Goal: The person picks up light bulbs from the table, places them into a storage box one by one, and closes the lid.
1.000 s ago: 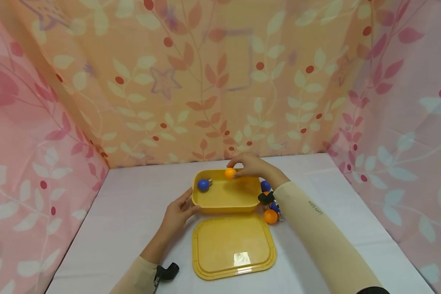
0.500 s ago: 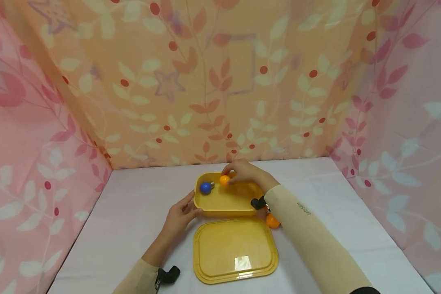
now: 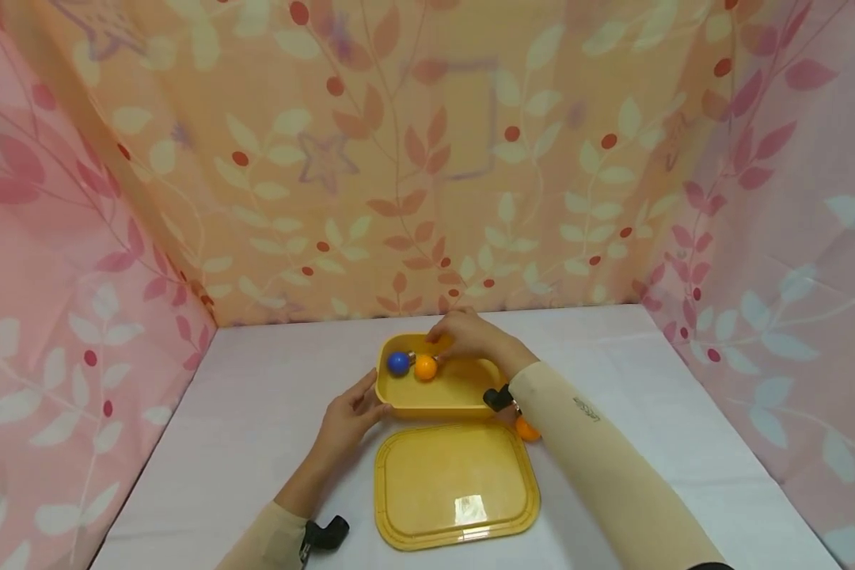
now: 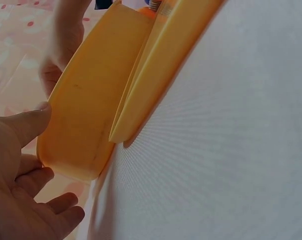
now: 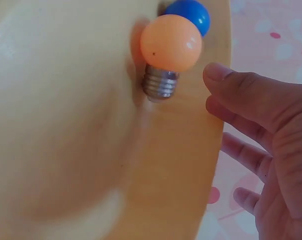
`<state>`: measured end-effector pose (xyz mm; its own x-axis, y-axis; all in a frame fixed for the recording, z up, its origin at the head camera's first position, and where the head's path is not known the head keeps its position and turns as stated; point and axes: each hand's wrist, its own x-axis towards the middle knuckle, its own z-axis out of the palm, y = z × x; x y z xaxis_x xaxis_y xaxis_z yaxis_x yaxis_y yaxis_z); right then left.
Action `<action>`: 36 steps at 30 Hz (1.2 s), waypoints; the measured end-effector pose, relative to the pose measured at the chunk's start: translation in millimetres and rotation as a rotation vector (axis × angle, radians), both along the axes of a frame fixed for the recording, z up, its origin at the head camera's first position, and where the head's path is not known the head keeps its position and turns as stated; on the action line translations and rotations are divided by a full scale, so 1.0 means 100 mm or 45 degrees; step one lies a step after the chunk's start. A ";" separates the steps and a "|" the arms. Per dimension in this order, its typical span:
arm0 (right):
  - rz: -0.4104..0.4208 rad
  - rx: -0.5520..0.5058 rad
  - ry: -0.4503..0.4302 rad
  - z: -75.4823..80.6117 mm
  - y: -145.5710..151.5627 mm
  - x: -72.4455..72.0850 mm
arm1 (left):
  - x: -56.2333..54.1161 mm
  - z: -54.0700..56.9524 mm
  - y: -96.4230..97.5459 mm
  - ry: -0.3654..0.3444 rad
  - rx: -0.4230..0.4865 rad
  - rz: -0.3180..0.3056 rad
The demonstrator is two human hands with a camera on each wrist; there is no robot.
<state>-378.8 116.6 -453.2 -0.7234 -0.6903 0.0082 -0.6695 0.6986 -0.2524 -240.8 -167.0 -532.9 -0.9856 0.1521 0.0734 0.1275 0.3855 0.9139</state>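
Observation:
A yellow plastic box stands without its lid on the white cloth. In its left part lie a blue bulb and, close beside it, an orange bulb with a silver screw base. My right hand is over the back of the box; in the right wrist view its thumb and fingers are apart from the orange bulb, holding nothing. At the front left corner my left hand rests thumb and fingertips against the box, its other fingers loosely bent in the left wrist view.
The yellow lid lies flat in front of the box. To the right, another orange bulb shows partly from behind the right forearm, which hides that area. Patterned curtains stand at the back and both sides.
My right hand has carried the orange bulb left and down into the box beside the blue one and let it go. The left hand has stayed at the box's corner.

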 end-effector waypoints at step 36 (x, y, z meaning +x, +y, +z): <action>0.009 -0.289 0.203 0.44 0.64 0.94 | 0.07 0.08 0.06 -0.013 0.109 -0.023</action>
<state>-285.0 180.6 -408.8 -0.6955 -0.6630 0.2769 -0.7183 0.6312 -0.2928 -233.7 -161.3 -524.5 -0.9836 0.1632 0.0764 0.1238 0.3038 0.9447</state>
